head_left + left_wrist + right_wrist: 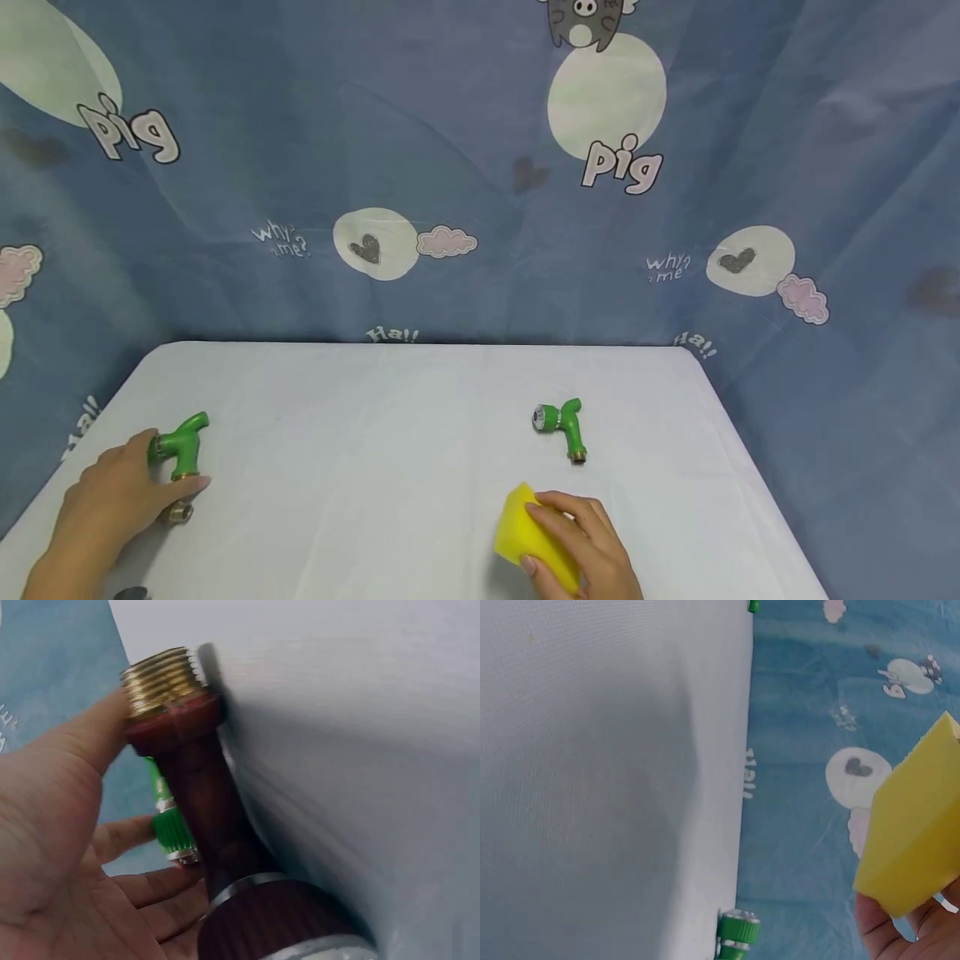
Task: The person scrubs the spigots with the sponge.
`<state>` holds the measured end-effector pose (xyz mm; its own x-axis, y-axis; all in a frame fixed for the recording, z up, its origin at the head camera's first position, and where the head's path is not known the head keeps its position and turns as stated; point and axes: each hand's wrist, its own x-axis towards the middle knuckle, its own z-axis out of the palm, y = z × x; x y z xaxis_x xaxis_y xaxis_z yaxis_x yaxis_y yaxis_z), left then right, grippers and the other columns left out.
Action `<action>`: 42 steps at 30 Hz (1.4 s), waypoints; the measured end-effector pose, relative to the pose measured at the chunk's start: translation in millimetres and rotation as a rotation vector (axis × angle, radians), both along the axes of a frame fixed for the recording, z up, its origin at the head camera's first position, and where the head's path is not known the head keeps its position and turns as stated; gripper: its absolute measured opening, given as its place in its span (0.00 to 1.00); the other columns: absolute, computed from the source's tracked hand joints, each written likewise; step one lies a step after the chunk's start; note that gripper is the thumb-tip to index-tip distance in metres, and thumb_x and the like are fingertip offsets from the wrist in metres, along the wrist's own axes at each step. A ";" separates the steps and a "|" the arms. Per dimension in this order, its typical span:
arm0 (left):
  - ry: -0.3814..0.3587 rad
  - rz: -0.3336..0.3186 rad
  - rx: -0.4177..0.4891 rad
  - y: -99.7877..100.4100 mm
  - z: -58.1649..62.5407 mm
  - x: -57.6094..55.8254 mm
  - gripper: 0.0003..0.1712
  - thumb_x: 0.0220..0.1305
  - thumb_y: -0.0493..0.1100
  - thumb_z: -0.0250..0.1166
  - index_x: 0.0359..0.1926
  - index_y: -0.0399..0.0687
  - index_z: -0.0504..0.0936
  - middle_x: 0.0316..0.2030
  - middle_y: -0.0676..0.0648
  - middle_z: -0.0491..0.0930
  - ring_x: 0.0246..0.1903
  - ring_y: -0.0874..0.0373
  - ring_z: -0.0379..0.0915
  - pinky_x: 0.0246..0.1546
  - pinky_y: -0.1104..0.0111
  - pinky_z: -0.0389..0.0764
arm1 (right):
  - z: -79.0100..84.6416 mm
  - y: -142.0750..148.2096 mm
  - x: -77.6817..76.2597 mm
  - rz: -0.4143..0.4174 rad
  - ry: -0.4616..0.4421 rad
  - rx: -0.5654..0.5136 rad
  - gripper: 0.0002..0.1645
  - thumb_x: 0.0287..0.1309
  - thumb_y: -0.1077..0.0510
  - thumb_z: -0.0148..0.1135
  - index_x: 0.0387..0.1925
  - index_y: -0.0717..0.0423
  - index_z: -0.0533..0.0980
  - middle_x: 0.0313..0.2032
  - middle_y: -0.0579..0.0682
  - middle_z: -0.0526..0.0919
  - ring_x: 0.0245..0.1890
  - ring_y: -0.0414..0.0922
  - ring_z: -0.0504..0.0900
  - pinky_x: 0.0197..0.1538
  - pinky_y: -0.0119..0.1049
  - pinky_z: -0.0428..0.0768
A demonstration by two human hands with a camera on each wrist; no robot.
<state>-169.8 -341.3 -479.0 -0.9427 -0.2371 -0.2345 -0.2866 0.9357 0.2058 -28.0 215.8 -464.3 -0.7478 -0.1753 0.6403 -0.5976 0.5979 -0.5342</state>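
My left hand [116, 492] is beside a green tap [180, 450] at the left of the table, fingers at its knob and thumb near its brass threaded end. In the left wrist view those fingers look fairly straight, and the green knob [175, 831] is partly hidden. A dark red tap [199, 787] with a brass thread fills the foreground there; whether the hand touches it is unclear. With fingers and thumb, my right hand [588, 542] grips a yellow sponge [517, 525] over the table's front. The right wrist view shows the sponge [915, 825] at the right edge.
A second green tap [570, 429] lies beyond the sponge on the white table [360, 450]. A small dark thing [132, 593] shows at the bottom left edge. Blue patterned cloth [465, 150] hangs behind and around the table.
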 end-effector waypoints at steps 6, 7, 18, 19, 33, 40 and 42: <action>0.058 -0.010 0.085 2.0 8.7 5.0 0.77 0.47 0.71 0.80 0.67 0.10 0.52 0.50 0.15 0.65 0.47 0.18 0.68 0.42 0.31 0.75 | 3.4 -2.8 0.0 0.047 -0.048 -0.033 0.30 0.57 0.58 0.78 0.62 0.49 0.82 0.60 0.49 0.80 0.55 0.44 0.76 0.57 0.22 0.73; 0.065 -0.012 0.094 2.9 9.6 5.0 0.77 0.47 0.70 0.80 0.68 0.11 0.52 0.51 0.15 0.64 0.48 0.19 0.68 0.43 0.31 0.75 | 3.7 -2.6 -0.9 0.055 -0.041 -0.040 0.27 0.61 0.55 0.76 0.61 0.50 0.82 0.60 0.50 0.80 0.55 0.44 0.76 0.58 0.22 0.73; 0.261 -0.104 0.218 47.7 40.3 14.7 0.67 0.58 0.75 0.71 0.77 0.28 0.58 0.66 0.20 0.61 0.60 0.24 0.64 0.53 0.29 0.70 | 12.7 -7.3 -5.9 0.078 0.022 -0.086 0.28 0.75 0.40 0.61 0.57 0.59 0.83 0.56 0.58 0.82 0.53 0.50 0.76 0.57 0.21 0.72; 0.268 -0.117 0.260 55.9 47.4 17.8 0.65 0.59 0.75 0.70 0.78 0.32 0.59 0.66 0.22 0.62 0.61 0.25 0.65 0.53 0.30 0.71 | 14.3 -9.4 -6.0 0.084 0.026 -0.091 0.28 0.75 0.41 0.61 0.56 0.60 0.83 0.56 0.59 0.82 0.53 0.50 0.76 0.57 0.21 0.72; 0.240 -0.434 1.034 170.5 73.8 59.6 0.41 0.66 0.45 0.75 0.75 0.45 0.68 0.63 0.41 0.75 0.61 0.45 0.76 0.61 0.51 0.79 | 40.8 -45.1 -13.7 0.218 0.052 -0.183 0.25 0.73 0.46 0.65 0.56 0.63 0.82 0.54 0.62 0.81 0.53 0.50 0.76 0.54 0.23 0.75; 0.109 -0.607 1.439 213.5 51.1 69.3 0.46 0.78 0.67 0.54 0.72 0.27 0.65 0.63 0.31 0.75 0.57 0.51 0.81 0.58 0.59 0.82 | 48.0 -64.5 -21.5 0.302 0.086 -0.161 0.25 0.73 0.47 0.65 0.61 0.61 0.80 0.58 0.61 0.80 0.54 0.52 0.76 0.56 0.27 0.75; 0.063 -0.618 1.477 224.7 47.4 75.3 0.47 0.80 0.68 0.47 0.71 0.26 0.65 0.60 0.32 0.77 0.55 0.53 0.81 0.58 0.59 0.82 | 51.7 -70.9 -22.9 0.314 0.096 -0.136 0.26 0.74 0.47 0.64 0.63 0.60 0.79 0.60 0.60 0.79 0.56 0.53 0.75 0.60 0.30 0.75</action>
<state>-94.5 -116.7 -431.6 -0.8201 0.5550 0.1392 0.0861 -0.1208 0.9889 -50.9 145.0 -412.6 -0.6064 -0.2955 0.7382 -0.7922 0.3048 -0.5287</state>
